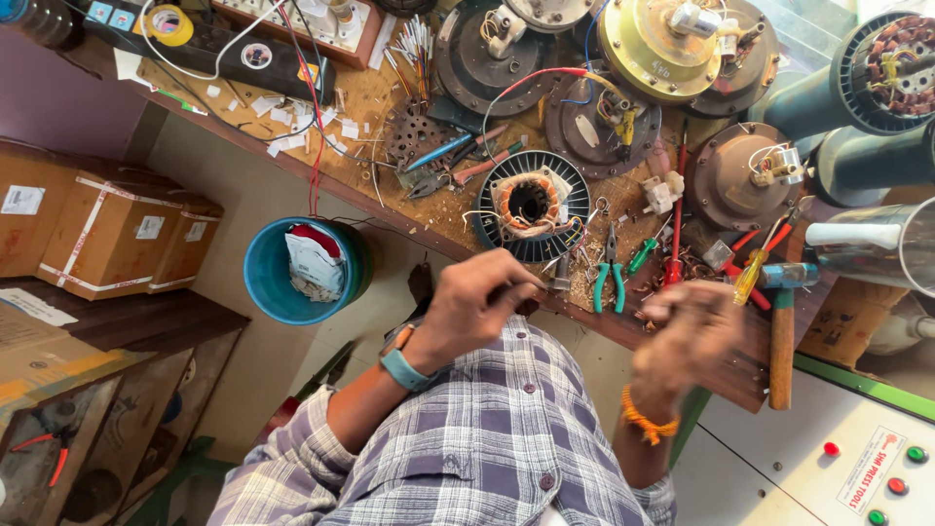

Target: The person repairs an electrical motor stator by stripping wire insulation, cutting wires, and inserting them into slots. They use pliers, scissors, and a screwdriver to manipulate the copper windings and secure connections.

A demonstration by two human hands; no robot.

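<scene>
I see a long wooden workbench (409, 209), its top worn, scratched and littered with paper scraps and copper wire clippings, running slantwise across the view. On it lie about six round metal motor housings; the largest is a dull yellow dome (654, 47), the others brown or grey and partly cut off by the top edge. Two dark teal cylinders (857, 117) with copper windings inside are cut off at the right. Below the bench hangs a round blue plastic bucket (292, 271) holding crumpled white paper. Three taped cardboard boxes (107, 234) sit on a dark shelf at left. Near the bench edge lies a ribbed black ring with an orange-brown copper coil at its centre, a motor stator (531, 205), just above my hands. A wooden-handled hammer (782, 336) lies at the right. Smaller still, I count one pair of green-handled pliers (609, 278), one yellow-handled screwdriver (752, 275) and one red one (676, 234). My left hand (477, 307), with a blue band at the wrist, is curled closed on something small and dark that I cannot make out. My right hand (687, 336), with an orange thread at the wrist, is blurred; I cannot tell whether it holds anything.
</scene>
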